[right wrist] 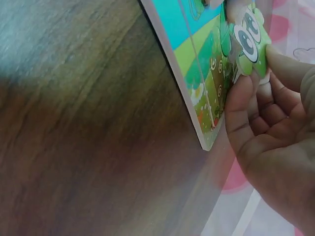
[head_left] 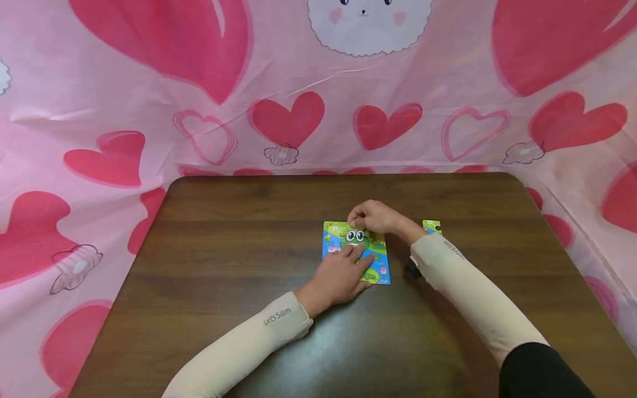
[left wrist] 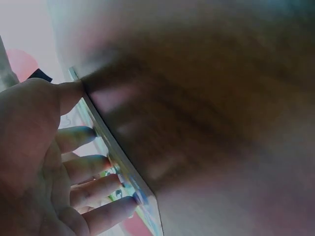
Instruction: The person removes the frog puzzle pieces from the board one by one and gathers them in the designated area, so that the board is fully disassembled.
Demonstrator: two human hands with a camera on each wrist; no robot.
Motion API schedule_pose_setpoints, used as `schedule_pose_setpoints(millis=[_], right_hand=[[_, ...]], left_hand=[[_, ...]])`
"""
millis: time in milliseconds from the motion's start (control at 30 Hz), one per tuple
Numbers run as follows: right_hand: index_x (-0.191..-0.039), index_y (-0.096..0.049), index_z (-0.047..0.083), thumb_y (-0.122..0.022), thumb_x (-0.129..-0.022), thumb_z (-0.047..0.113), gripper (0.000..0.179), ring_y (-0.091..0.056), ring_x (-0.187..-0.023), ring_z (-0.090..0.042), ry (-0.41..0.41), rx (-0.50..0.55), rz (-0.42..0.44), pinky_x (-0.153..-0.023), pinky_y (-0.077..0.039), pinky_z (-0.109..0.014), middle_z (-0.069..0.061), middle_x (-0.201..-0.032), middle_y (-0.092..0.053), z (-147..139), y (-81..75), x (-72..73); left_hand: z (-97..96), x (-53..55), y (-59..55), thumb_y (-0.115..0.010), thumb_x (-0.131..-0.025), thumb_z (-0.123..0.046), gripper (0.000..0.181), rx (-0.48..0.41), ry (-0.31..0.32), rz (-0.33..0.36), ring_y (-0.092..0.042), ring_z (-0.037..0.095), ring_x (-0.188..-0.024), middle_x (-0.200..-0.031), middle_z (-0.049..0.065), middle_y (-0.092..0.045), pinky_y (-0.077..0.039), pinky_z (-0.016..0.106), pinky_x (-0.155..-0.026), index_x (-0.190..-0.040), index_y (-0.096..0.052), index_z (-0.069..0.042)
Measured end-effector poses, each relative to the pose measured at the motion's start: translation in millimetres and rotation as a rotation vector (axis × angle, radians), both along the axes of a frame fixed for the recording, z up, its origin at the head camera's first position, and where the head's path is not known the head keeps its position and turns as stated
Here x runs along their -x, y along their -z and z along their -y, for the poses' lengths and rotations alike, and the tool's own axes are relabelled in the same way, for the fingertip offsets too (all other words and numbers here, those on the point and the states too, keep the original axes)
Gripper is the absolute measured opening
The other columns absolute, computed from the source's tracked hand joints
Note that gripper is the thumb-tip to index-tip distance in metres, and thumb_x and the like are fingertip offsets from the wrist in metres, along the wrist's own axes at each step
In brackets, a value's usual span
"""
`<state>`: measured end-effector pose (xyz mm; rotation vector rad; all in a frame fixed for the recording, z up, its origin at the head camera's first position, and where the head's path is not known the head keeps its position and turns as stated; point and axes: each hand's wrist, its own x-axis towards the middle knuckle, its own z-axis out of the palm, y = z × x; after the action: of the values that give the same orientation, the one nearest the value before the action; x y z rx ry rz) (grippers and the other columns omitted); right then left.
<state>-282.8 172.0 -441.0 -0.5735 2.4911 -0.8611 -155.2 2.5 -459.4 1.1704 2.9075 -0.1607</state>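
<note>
A colourful puzzle board (head_left: 382, 268) with a blue and green picture lies flat on the table. My right hand (head_left: 376, 216) is at its far edge, and its thumb and index finger pinch a green puzzle piece (right wrist: 253, 42) with two big cartoon eyes. In the right wrist view this piece tilts up from the board. From the near side my left hand (head_left: 337, 276) reaches over the board, its fingers spread and fairly straight. Its fingertips (left wrist: 129, 202) rest on the board's face in the left wrist view, with the thumb at the near edge.
Beyond the board to the right lies another colourful piece (head_left: 431, 225) with a notched edge, partly hidden by my right sleeve (head_left: 463, 276). The brown wooden table (head_left: 224, 249) extends around the board. Behind it hangs a pink cloth (head_left: 338, 83) with hearts.
</note>
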Motion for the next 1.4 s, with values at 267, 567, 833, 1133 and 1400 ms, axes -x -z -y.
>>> schedule_pose_setpoints(millis=[267, 567, 833, 1133, 1400], right_hand=[[-0.106, -0.074, 0.010, -0.061, -0.101, 0.019, 0.016, -0.059, -0.077, -0.017, 0.032, -0.037, 0.068, -0.068, -0.052, -0.028, -0.005, -0.097, -0.070, 3.2, -2.1, -0.5], [-0.101, -0.076, 0.012, -0.068, -0.097, 0.018, 0.011, -0.055, -0.068, -0.014, -0.063, 0.003, 0.036, -0.064, -0.048, -0.029, 0.001, -0.083, -0.069, -0.1, -2.1, -0.5], [-0.091, -0.078, 0.014, -0.073, -0.092, 0.014, 0.005, -0.057, -0.067, -0.010, -0.188, 0.062, -0.132, -0.066, -0.050, -0.027, 0.004, -0.077, -0.071, 1.5, -3.4, -4.0], [-0.093, -0.080, 0.015, -0.075, -0.092, 0.016, 0.006, -0.058, -0.072, -0.013, -0.071, 0.045, -0.122, -0.068, -0.050, -0.028, 0.003, -0.081, -0.075, -2.3, 1.1, -1.5], [-0.091, -0.081, 0.015, -0.077, -0.090, 0.016, 0.004, -0.059, -0.073, -0.013, -0.119, 0.090, -0.181, -0.070, -0.052, -0.029, 0.004, -0.084, -0.074, -4.1, 1.0, -2.1]], left_hand=[[1.9, 1.9, -0.5, -0.054, -0.099, -0.059, 0.062, 0.016, 0.025, 0.037, -0.048, 0.019, -0.139, -0.155, 0.000, -0.047, -0.054, 0.036, -0.097, -0.152, -0.046, -0.029], [-1.1, 3.2, -2.0, -0.058, -0.097, -0.058, 0.060, 0.004, 0.029, 0.059, -0.052, 0.019, -0.133, -0.148, -0.001, -0.052, -0.056, 0.036, -0.091, -0.148, -0.050, -0.029], [-3.2, 3.1, -7.3, -0.061, -0.095, -0.058, 0.059, 0.015, -0.006, 0.062, -0.054, 0.018, -0.130, -0.146, -0.002, -0.054, -0.058, 0.038, -0.084, -0.147, -0.052, -0.030], [-5.2, 5.1, -7.3, -0.061, -0.095, -0.057, 0.059, 0.002, -0.009, 0.081, -0.053, 0.019, -0.129, -0.146, -0.003, -0.055, -0.058, 0.038, -0.084, -0.147, -0.053, -0.030], [-5.8, 6.0, -9.1, -0.061, -0.095, -0.057, 0.059, 0.005, -0.008, 0.080, -0.053, 0.019, -0.130, -0.147, -0.002, -0.055, -0.058, 0.039, -0.085, -0.148, -0.053, -0.031]])
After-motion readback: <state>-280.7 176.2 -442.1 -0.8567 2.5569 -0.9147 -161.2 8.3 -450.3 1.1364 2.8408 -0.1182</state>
